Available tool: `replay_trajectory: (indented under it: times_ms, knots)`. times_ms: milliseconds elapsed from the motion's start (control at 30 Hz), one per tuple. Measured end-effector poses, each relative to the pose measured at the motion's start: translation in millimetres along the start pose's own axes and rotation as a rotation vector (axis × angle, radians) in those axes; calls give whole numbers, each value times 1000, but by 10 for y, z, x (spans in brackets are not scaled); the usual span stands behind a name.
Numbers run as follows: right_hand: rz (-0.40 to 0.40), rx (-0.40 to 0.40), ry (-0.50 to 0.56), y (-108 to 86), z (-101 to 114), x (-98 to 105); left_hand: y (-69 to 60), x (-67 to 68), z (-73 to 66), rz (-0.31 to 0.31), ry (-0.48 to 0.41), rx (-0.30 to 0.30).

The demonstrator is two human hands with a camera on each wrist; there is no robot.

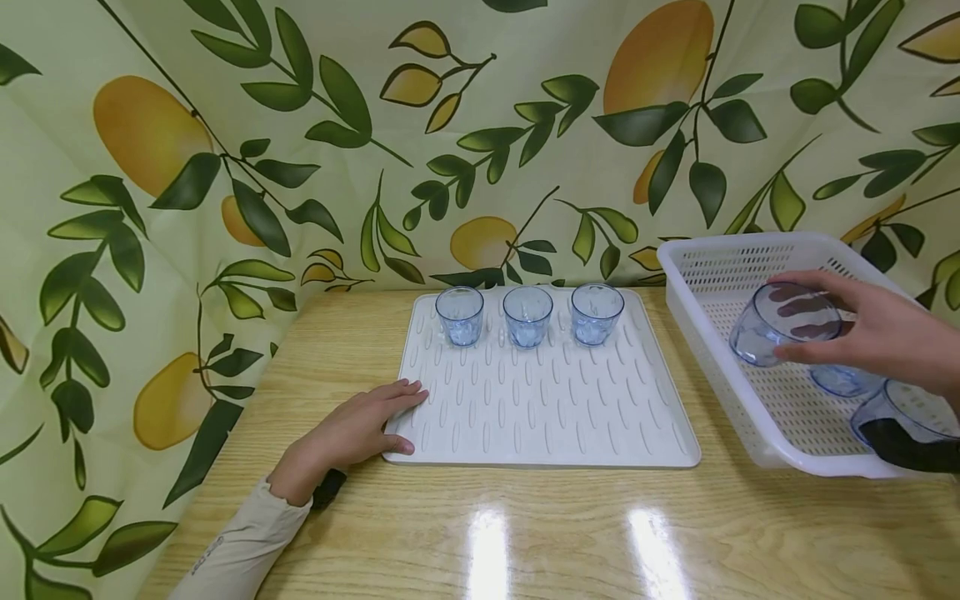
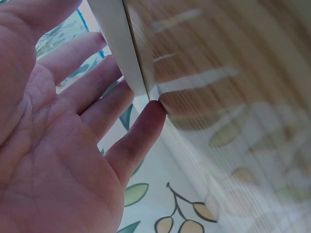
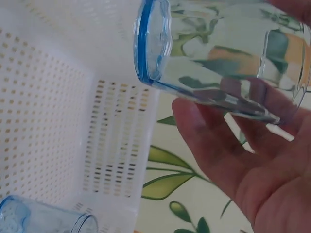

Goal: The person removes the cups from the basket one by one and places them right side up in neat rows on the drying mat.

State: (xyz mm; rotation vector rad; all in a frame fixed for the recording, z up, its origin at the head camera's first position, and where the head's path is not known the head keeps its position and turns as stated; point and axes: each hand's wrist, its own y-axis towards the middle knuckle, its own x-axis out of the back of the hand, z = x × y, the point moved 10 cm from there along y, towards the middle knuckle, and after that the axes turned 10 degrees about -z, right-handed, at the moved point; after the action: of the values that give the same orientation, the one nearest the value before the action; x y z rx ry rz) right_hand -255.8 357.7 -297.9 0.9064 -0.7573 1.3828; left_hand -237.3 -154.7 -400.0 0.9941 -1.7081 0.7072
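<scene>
My right hand (image 1: 892, 333) grips a clear bluish drinking glass (image 1: 757, 333), tilted over the white perforated basket (image 1: 825, 465). In the right wrist view, the thumb and fingers lie on opposite sides of this glass (image 3: 194, 58), and its blue-tinted base points away from the palm. Two more glasses, one partly behind the hand (image 1: 843, 381) and one near the front corner (image 1: 911, 408), lie in the basket. My left hand (image 1: 348, 429) touches the left edge of the white ridged draining tray (image 1: 540, 417), fingers extended. The left wrist view shows its palm (image 2: 58, 165) and fingertips against the tray's side.
Three matching glasses stand in a row along the tray's back edge: left (image 1: 460, 317), middle (image 1: 527, 317) and right (image 1: 597, 315). The wooden table (image 1: 405, 533) meets a fruit-patterned cloth (image 1: 480, 167) at the back. The basket stands right of the tray.
</scene>
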Motion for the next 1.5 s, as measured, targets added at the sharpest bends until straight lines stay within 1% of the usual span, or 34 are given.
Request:
replay_trajectory:
  times_ms: [200, 333, 500, 700, 833, 1067, 1167, 1300, 1400, 1500]
  knots:
    - [-41, -11, 17, -43, 87, 42, -7, -8, 5, 3, -2, 1]
    - [-67, 2, 33, -85, 157, 71, 2, -1, 2, 4, 1, -2]
    - [-105, 34, 66, -158, 243, 66, 15, 6, -2, 14, -2, 14]
    - [-99, 53, 62, -202, 340, -25, 20, 7, -12, 15, 2, 7]
    - [-114, 67, 66, -243, 397, -42, 34, 20, -19, 17, 4, 0]
    - [-115, 111, 72, -323, 512, -86, -15, -20, 11, 29, 7, 20]
    - [-109, 127, 92, -351, 529, -108, -23, -24, 0, 26, 17, 11]
    - [-100, 117, 100, -379, 566, -116, -7, -14, -18, 17, 22, -2]
    - [-88, 114, 115, -378, 655, -142, 6, -17, -15, 16, 22, 0]
    - [-70, 140, 149, -374, 785, -200, 2, -12, -21, 16, 29, -8]
